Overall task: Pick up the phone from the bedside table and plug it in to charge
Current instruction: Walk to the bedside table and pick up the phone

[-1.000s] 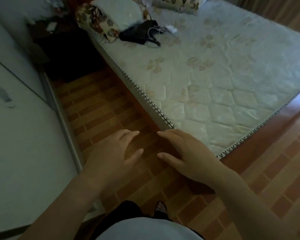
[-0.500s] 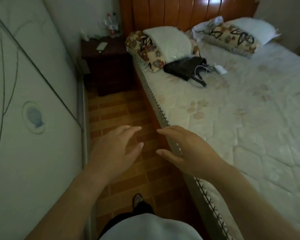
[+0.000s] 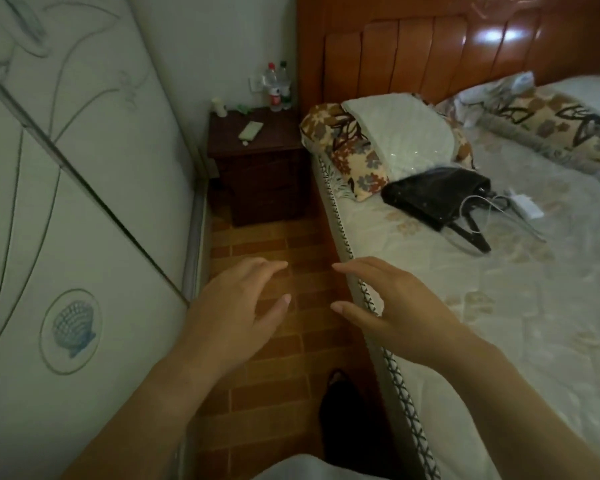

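Phone (image 3: 251,129) is seen lying flat on the bedside table (image 3: 274,143), well apart from both hands. Behind it on the table two plastic bottles (image 3: 278,86) stand by the wall; their red and green labels cannot be read. A wall socket (image 3: 256,85) is mounted just left of the bottles. Right of the table, a black bag (image 3: 437,195) and a white charger (image 3: 527,206) lie on the bed (image 3: 499,306). Left hand (image 3: 236,306) and right hand (image 3: 392,310) are held spread and empty over the floor, in front of the table.
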A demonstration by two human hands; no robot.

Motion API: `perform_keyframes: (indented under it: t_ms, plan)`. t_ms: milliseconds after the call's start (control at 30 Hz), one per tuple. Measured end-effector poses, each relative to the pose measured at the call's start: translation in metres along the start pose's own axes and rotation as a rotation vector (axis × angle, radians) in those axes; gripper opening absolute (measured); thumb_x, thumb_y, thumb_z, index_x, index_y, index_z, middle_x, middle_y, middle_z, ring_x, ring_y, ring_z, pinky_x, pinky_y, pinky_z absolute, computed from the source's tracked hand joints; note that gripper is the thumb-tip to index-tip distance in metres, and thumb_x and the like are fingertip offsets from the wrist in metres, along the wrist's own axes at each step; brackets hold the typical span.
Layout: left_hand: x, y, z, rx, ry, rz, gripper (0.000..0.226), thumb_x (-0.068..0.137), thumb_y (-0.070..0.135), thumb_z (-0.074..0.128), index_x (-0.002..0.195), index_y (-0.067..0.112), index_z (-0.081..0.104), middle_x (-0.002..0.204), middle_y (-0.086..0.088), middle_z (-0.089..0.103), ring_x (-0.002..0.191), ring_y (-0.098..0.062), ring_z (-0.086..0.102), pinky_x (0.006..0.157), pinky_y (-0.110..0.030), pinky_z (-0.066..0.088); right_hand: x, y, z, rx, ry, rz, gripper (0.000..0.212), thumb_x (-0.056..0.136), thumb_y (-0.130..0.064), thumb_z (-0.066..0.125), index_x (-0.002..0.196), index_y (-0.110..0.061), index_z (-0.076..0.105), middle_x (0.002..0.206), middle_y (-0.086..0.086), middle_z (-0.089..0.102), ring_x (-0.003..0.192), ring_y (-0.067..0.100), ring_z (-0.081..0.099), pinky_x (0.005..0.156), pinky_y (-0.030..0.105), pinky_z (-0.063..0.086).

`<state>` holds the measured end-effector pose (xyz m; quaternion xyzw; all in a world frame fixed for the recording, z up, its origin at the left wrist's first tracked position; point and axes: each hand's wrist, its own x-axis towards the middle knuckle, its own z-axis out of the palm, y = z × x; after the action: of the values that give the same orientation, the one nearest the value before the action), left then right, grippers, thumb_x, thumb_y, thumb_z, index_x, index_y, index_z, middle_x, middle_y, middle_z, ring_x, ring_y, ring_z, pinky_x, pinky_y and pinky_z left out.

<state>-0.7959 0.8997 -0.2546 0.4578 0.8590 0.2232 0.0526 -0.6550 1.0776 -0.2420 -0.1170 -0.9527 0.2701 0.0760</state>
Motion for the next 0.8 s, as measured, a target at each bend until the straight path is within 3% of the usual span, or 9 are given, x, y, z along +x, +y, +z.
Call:
perform_keyframes:
  t_ms: [200, 400, 533, 633, 800]
  plan:
    - [0.126, -0.01, -0.001, 0.0, 0.057, -0.047, 0.048, 0.085, 0.056, 0.038, 0.13, 0.04, 0.038, 0.134, 0.012, 0.047, 0.118, -0.007, 0.045, 0.093, -0.034, 0.044, 0.119, 0.066, -0.033, 0.016, -0.011, -0.058, 0.053, 0.083, -0.055, 0.051, 0.131, -0.033, 0.042, 0.131, -0.012, 0.049, 0.107, 0.003, 0.048, 0.08, 0.009, 0.031]
    - [0.226, -0.023, 0.011, -0.038, 0.077, -0.098, 0.048, 0.085, 0.053, 0.039, 0.131, 0.038, 0.038, 0.135, 0.012, 0.045, 0.106, 0.001, 0.045, 0.082, -0.026, 0.048, 0.213, 0.126, -0.06, 0.015, -0.037, -0.093, 0.056, 0.081, -0.06, 0.048, 0.13, -0.034, 0.043, 0.13, -0.013, 0.05, 0.11, 0.0, 0.046, 0.078, 0.002, 0.027]
    - [0.268, -0.049, 0.012, -0.029, 0.088, -0.133, 0.046, 0.087, 0.049, 0.043, 0.13, 0.035, 0.041, 0.134, 0.011, 0.048, 0.103, 0.004, 0.043, 0.079, -0.014, 0.04, 0.271, 0.142, -0.062, 0.058, -0.066, -0.133, 0.053, 0.082, -0.057, 0.05, 0.13, -0.035, 0.043, 0.128, -0.016, 0.049, 0.099, -0.009, 0.041, 0.073, -0.003, 0.031]
    - [0.307, -0.077, 0.008, -0.023, 0.117, -0.156, 0.043, 0.087, 0.046, 0.047, 0.129, 0.034, 0.043, 0.13, 0.012, 0.051, 0.101, 0.007, 0.041, 0.073, -0.005, 0.027, 0.323, 0.15, -0.057, 0.085, -0.099, -0.17, 0.054, 0.081, -0.057, 0.049, 0.129, -0.034, 0.043, 0.127, -0.015, 0.05, 0.104, -0.005, 0.044, 0.078, 0.0, 0.033]
    - [0.384, -0.137, 0.0, -0.044, 0.156, -0.154, 0.043, 0.086, 0.046, 0.045, 0.128, 0.034, 0.044, 0.129, 0.012, 0.051, 0.1, 0.006, 0.042, 0.072, -0.006, 0.027, 0.427, 0.163, -0.044, 0.092, -0.114, -0.192, 0.053, 0.083, -0.055, 0.05, 0.13, -0.032, 0.043, 0.13, -0.011, 0.049, 0.113, 0.002, 0.046, 0.088, 0.013, 0.035]
